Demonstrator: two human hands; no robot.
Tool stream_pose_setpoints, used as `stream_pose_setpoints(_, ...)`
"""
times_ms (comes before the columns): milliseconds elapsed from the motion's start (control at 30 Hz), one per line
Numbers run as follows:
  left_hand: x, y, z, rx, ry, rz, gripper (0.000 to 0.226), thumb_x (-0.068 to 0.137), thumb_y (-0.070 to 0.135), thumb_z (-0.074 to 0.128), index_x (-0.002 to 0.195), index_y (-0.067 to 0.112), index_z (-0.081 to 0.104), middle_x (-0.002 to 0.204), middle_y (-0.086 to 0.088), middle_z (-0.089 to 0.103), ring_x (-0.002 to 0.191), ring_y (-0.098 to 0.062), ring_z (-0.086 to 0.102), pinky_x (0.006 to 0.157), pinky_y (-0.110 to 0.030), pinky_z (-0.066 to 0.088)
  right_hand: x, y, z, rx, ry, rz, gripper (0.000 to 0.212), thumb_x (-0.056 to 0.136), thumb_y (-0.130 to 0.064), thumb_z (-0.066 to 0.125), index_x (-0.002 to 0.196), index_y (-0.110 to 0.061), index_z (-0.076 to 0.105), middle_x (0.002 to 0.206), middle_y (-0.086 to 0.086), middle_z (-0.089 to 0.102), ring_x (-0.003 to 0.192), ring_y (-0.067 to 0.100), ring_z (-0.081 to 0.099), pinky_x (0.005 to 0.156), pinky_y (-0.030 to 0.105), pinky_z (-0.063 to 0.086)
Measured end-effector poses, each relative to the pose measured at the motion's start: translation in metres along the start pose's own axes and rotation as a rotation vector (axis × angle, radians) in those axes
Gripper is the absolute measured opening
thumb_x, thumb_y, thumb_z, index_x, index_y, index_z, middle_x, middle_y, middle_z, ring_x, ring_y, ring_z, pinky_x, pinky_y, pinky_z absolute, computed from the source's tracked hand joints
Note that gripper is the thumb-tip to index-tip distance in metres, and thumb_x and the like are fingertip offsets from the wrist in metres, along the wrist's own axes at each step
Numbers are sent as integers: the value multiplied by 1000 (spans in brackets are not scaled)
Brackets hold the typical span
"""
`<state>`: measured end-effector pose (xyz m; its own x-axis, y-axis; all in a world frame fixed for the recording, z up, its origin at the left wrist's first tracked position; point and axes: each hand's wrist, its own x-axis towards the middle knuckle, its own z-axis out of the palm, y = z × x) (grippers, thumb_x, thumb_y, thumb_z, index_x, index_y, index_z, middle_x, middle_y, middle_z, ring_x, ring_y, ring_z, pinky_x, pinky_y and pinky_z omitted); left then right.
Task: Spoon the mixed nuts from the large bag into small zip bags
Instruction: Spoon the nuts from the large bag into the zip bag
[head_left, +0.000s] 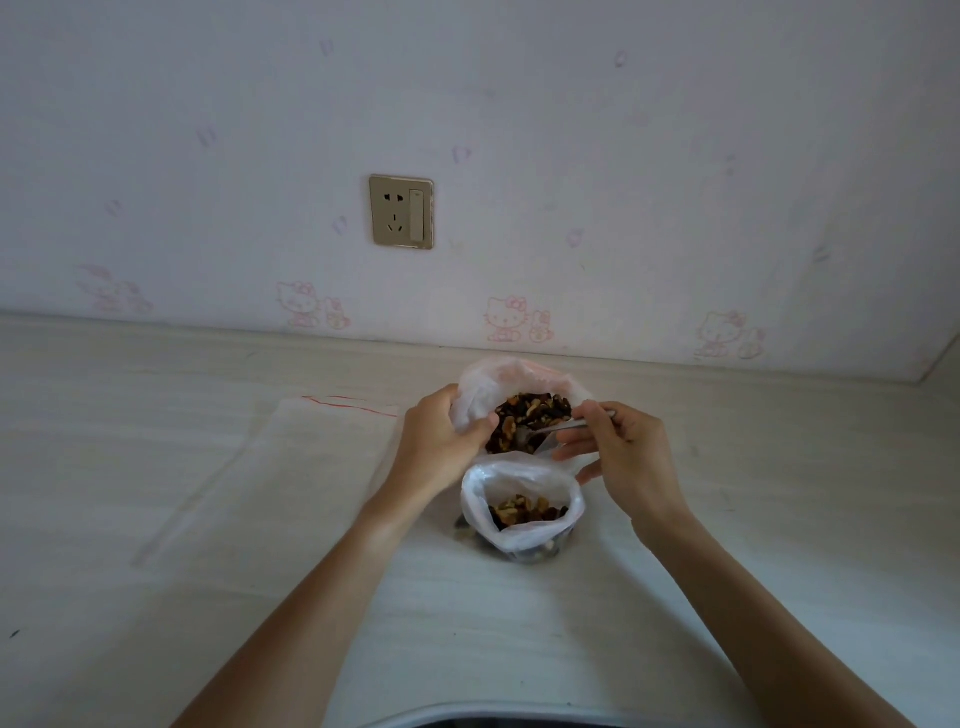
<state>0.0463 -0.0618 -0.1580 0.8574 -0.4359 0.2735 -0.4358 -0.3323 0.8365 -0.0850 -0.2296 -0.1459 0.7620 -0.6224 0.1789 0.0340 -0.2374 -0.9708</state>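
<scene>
The large white plastic bag (480, 387) stands open near the wall, filled with brown mixed nuts (535, 410). My left hand (444, 441) grips its left rim and holds it open. My right hand (618, 447) pinches a metal spoon (558, 427) by the handle, with the bowl dipped into the nuts at the bag's front. Just in front stands a smaller bag (522, 538), open and upright, with some nuts (524, 509) inside.
An empty clear zip bag with a red seal line (306, 457) lies flat on the pale tabletop (727, 519) to the left. A wall with a socket (401, 212) rises right behind the bags. A dark edge shows at the bottom.
</scene>
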Motion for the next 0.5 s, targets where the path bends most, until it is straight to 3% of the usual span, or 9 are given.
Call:
stream_pose_setpoints(100,-2,2,0,-12,-3,6,38,93,36,74,89,0,61,70,-4,51,63,-14,45,58,-23,33,-3,-1,6,45,-3,27,29,109,-22,50,98,-8,73,82,8,79,71,27,77,49,29,57)
stream_pose_setpoints(200,-3,4,-3,-17,26,8,37,89,44,77,87,10,62,68,9,51,61,-5,46,57,-18,35,-4,-2,4,97,4,42,31,109,-22,49,98,-7,73,83,10,79,73,28,77,51,29,58)
stream_pose_setpoints(267,-4,8,-4,-19,27,2,41,89,50,76,94,11,65,76,-1,62,69,-16,57,62,-25,44,-4,-2,1,137,-5,70,31,109,-22,49,100,-5,73,85,13,79,76,31,77,54,32,59)
stream_pose_setpoints(333,-5,11,-5,-5,40,-2,49,91,53,70,94,4,63,80,-11,62,73,-27,57,66,-36,47,-5,-1,-2,185,8,105,30,109,-22,49,104,-2,71,86,15,79,78,32,77,54,34,60)
stream_pose_setpoints(433,-5,13,-5,-12,82,10,49,96,50,66,80,6,52,70,2,43,63,-11,39,60,-25,34,-4,-1,-6,229,40,150,31,109,-22,49,106,0,70,88,16,78,79,33,77,56,37,61)
stream_pose_setpoints(500,-4,13,-5,-40,93,7,51,98,49,63,85,0,58,67,0,44,60,-10,38,57,-23,32,-3,-1,-9,249,55,170,32,109,-23,49,107,2,69,88,17,78,79,33,77,59,40,62)
